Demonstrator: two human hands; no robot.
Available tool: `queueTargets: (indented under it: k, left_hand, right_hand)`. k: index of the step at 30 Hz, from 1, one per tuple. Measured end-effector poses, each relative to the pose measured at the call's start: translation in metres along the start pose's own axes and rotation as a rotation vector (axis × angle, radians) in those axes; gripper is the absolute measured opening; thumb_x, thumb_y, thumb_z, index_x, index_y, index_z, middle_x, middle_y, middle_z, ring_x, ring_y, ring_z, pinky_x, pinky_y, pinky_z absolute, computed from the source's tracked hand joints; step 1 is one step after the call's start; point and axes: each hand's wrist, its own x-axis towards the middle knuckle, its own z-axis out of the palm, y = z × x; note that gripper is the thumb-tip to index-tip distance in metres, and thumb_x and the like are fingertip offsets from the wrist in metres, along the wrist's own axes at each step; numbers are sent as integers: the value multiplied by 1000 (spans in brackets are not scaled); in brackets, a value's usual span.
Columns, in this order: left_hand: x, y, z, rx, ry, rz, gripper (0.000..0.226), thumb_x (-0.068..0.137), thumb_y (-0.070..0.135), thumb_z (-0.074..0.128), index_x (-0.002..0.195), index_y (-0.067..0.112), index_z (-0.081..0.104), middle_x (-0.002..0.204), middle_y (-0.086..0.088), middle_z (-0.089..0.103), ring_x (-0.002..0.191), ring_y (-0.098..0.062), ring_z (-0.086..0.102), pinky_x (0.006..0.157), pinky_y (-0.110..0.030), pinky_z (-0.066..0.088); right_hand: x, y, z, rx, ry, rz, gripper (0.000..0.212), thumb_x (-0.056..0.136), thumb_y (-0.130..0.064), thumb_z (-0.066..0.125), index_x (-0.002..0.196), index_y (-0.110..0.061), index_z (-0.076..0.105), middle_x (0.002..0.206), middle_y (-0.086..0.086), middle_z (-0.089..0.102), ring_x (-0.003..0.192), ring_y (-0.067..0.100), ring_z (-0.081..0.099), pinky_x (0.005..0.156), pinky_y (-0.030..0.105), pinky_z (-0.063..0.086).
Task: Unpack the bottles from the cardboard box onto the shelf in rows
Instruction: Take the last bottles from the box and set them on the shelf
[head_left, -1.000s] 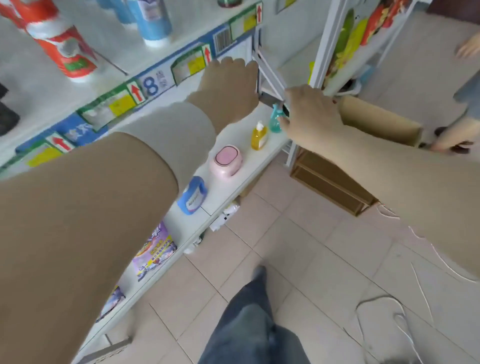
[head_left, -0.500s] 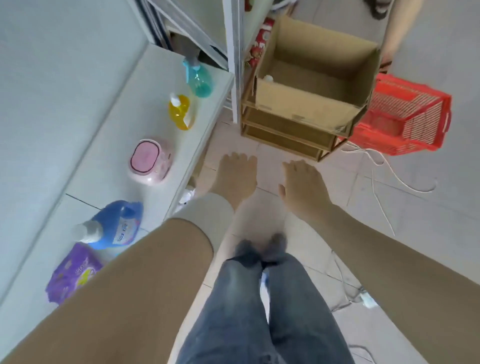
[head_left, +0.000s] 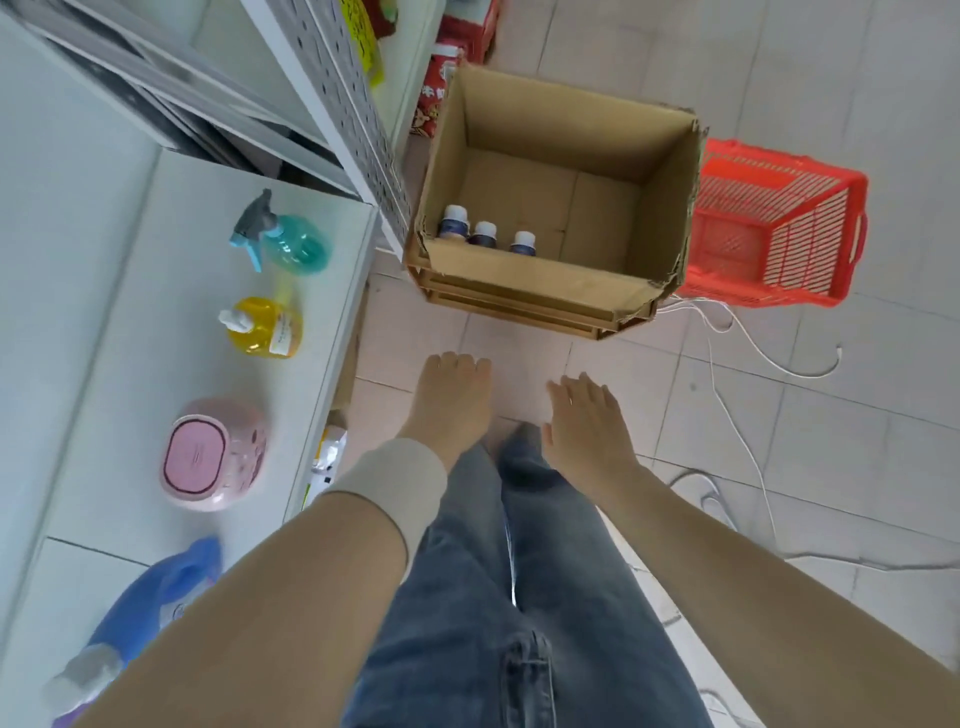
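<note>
Three bottles (head_left: 484, 235) seen upright in cardboard box (head_left: 550, 273): white caps up, long axis vertical, lined along near wall toward left corner. Box placed open-topped just beyond shelf (head_left: 104, 322) end. Red basket (head_left: 769, 223) seen touching box's right side. Left hand (head_left: 452, 400) and right hand (head_left: 584, 421) held short of box, fingers extended, nothing grasped.

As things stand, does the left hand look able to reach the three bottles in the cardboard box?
Probably yes: the left hand is empty, the cardboard box is open-topped, and the bottles stand uncovered behind its near wall.
</note>
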Motion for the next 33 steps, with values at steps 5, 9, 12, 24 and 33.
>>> queueTargets:
  k: [5, 9, 12, 24, 33]
  left_hand:
    - [76, -28, -37, -16, 30, 6, 29, 98, 27, 39, 120, 11, 50, 121, -8, 57, 111, -25, 52, 97, -33, 37]
    - [146, -57, -61, -34, 111, 35, 34, 99, 25, 37, 130, 13, 46, 132, -8, 53, 119, -26, 51, 98, -33, 40]
    - [187, -72, -76, -47, 58, 51, 28, 97, 23, 41, 122, 13, 51, 122, -7, 59, 111, -25, 54, 93, -34, 43]
    - [333, -84, -9, -281, -188, -514, 54, 90, 30, 57, 132, 7, 32, 134, -17, 40, 122, -32, 47, 88, -38, 49]
    - [357, -88, 48, -329, -110, -447, 53, 93, 19, 52, 140, 12, 28, 138, -13, 35, 128, -29, 30, 101, -37, 36]
  right_hand:
    - [69, 5, -57, 27, 6, 15, 52, 99, -35, 36, 145, -15, 25, 155, 6, 24, 144, 25, 20, 118, 38, 14]
    - [132, 9, -94, 88, 30, 56, 50, 97, -38, 38, 143, -18, 28, 152, 2, 30, 140, 21, 28, 116, 32, 20]
    - [168, 15, -113, 125, 2, 95, 48, 98, -33, 40, 143, -20, 29, 152, 1, 30, 141, 21, 26, 117, 34, 19]
    - [336, 43, -48, 430, -248, 367, 45, 94, -36, 47, 131, -9, 41, 129, 12, 49, 117, 27, 49, 95, 37, 44]
    - [391, 46, 4, 688, -378, 579, 63, 87, -40, 60, 132, -3, 36, 134, 16, 43, 122, 29, 47, 97, 37, 42]
